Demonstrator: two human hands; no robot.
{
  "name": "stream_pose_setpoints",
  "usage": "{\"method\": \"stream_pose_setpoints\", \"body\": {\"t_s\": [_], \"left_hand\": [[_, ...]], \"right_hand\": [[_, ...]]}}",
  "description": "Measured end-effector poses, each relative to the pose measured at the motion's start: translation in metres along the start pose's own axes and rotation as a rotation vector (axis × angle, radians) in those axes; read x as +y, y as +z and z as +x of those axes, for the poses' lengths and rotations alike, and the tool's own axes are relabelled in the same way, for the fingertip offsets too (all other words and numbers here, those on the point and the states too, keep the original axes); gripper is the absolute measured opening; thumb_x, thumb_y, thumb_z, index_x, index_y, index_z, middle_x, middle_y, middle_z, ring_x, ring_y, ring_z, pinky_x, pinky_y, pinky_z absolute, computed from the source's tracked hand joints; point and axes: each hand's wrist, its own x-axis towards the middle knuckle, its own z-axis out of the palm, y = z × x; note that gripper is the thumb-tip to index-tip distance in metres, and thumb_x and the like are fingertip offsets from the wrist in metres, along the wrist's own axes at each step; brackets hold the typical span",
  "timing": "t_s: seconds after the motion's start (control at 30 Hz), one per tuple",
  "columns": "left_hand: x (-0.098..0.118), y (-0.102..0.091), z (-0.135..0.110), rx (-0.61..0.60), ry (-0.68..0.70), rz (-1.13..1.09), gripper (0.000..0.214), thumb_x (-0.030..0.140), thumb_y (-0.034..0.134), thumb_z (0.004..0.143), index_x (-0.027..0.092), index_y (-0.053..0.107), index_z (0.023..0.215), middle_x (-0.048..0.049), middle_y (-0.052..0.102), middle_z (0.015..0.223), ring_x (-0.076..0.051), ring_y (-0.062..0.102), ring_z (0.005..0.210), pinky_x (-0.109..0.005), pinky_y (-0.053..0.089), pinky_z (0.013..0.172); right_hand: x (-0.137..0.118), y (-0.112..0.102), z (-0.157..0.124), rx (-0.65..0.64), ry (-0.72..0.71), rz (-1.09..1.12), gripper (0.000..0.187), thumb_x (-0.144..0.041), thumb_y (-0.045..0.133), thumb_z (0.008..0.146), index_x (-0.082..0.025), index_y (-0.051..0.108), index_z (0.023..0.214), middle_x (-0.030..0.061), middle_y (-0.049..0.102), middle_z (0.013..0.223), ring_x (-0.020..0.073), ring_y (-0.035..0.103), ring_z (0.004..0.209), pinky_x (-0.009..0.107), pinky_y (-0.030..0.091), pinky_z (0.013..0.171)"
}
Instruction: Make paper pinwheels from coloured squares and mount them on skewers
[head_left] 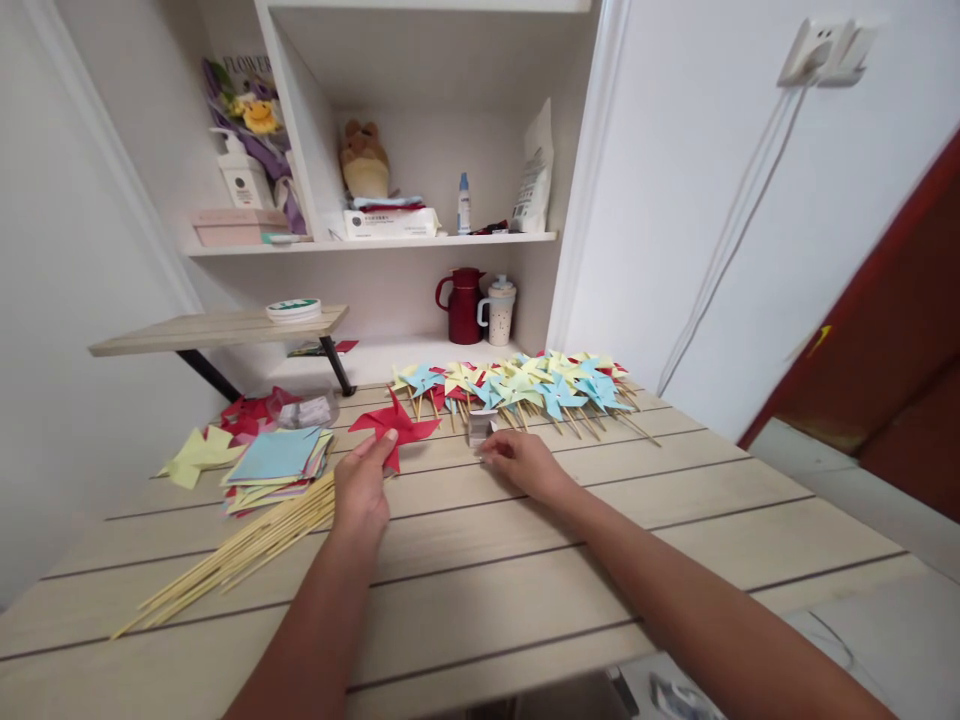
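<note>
My left hand (364, 485) is closed on a red paper pinwheel (405, 428), the thumb pressing near its middle. Just right of it, my right hand (525, 462) has its thumb and fingertips pinched together at the front of a small grey-white box (481, 428); what they hold, if anything, is too small to name. Behind the box lie many finished pinwheels (559, 390) on sticks, in blue, yellow and red. A bundle of thin wooden sticks (247, 545) lies left of my left hand, beside a stack of coloured paper squares (277, 458).
A yellow folded paper pinwheel (199, 455) and red ones (251, 412) lie at the left, by a clear plastic container (311, 410). A small raised shelf (217, 330) stands behind them. A red jug (465, 305) and a cup (499, 310) stand at the back.
</note>
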Motion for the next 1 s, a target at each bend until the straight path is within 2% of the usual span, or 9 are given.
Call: {"method": "stream_pose_setpoints", "body": {"t_s": [0.13,0.37,0.53,0.63,0.73,0.83,0.9,1.0], "left_hand": [[-0.016,0.004,-0.004,-0.035,0.022,0.040,0.026,0.018,0.084,0.062,0.011,0.073,0.084,-0.0032,0.074,0.077,-0.013,0.068,0.072,-0.026,0.050,0.078],[-0.021,0.005,-0.005,-0.008,0.031,0.051,0.026,0.021,0.084,0.059,0.014,0.074,0.081,-0.0033,0.075,0.077,-0.015,0.067,0.074,-0.031,0.050,0.082],[-0.021,0.004,-0.003,0.033,0.022,0.072,0.025,0.018,0.084,0.057,0.015,0.073,0.079,-0.0024,0.074,0.075,-0.016,0.067,0.076,-0.032,0.049,0.084],[-0.023,0.003,-0.004,0.047,0.021,0.086,0.026,0.017,0.084,0.056,0.015,0.073,0.079,-0.0021,0.074,0.076,-0.016,0.068,0.078,-0.032,0.049,0.085],[-0.025,0.004,-0.005,0.017,0.014,0.099,0.027,0.019,0.085,0.055,0.015,0.073,0.079,-0.0028,0.075,0.077,-0.018,0.068,0.078,-0.033,0.049,0.085],[-0.025,0.004,-0.006,-0.030,0.007,0.114,0.026,0.022,0.085,0.054,0.015,0.074,0.077,-0.0035,0.075,0.078,-0.018,0.067,0.079,-0.034,0.048,0.087],[-0.026,0.005,-0.007,-0.061,0.003,0.124,0.026,0.023,0.085,0.053,0.016,0.074,0.075,-0.0037,0.076,0.079,-0.018,0.067,0.080,-0.033,0.047,0.087],[-0.026,0.005,-0.007,-0.086,-0.004,0.133,0.028,0.025,0.085,0.053,0.016,0.074,0.076,-0.0037,0.076,0.080,-0.018,0.066,0.080,-0.034,0.047,0.088]], "right_hand": [[0.005,0.007,0.002,0.031,0.040,-0.117,0.022,-0.021,0.060,0.081,-0.023,0.074,0.098,0.0044,0.075,0.094,0.0215,0.064,0.086,0.030,0.044,0.075],[0.002,0.014,0.006,-0.003,0.081,-0.226,0.014,-0.027,0.062,0.084,-0.026,0.075,0.089,0.0031,0.075,0.100,0.0223,0.063,0.094,0.027,0.039,0.073],[0.001,0.020,0.013,-0.016,0.149,-0.211,0.015,-0.023,0.059,0.084,-0.020,0.073,0.082,0.0081,0.073,0.097,0.0231,0.061,0.091,0.028,0.037,0.069],[0.003,0.014,0.011,-0.114,0.167,-0.117,0.014,-0.023,0.059,0.083,-0.018,0.072,0.081,0.0067,0.072,0.084,0.0188,0.060,0.077,0.026,0.038,0.065],[0.003,0.003,0.002,-0.304,0.158,0.014,0.017,-0.029,0.061,0.082,-0.016,0.073,0.081,0.0015,0.065,0.064,0.0129,0.052,0.057,0.024,0.036,0.055],[0.001,-0.004,-0.004,-0.461,0.146,0.116,0.015,-0.028,0.065,0.076,-0.016,0.074,0.077,-0.0007,0.061,0.058,0.0100,0.045,0.050,0.023,0.034,0.050],[0.000,-0.004,-0.004,-0.499,0.142,0.159,0.011,-0.024,0.067,0.071,-0.016,0.074,0.073,-0.0003,0.063,0.061,0.0094,0.045,0.052,0.022,0.034,0.050],[-0.001,-0.001,-0.001,-0.487,0.147,0.201,0.007,-0.022,0.070,0.066,-0.016,0.072,0.070,-0.0005,0.064,0.064,0.0095,0.047,0.056,0.021,0.035,0.052]]}}
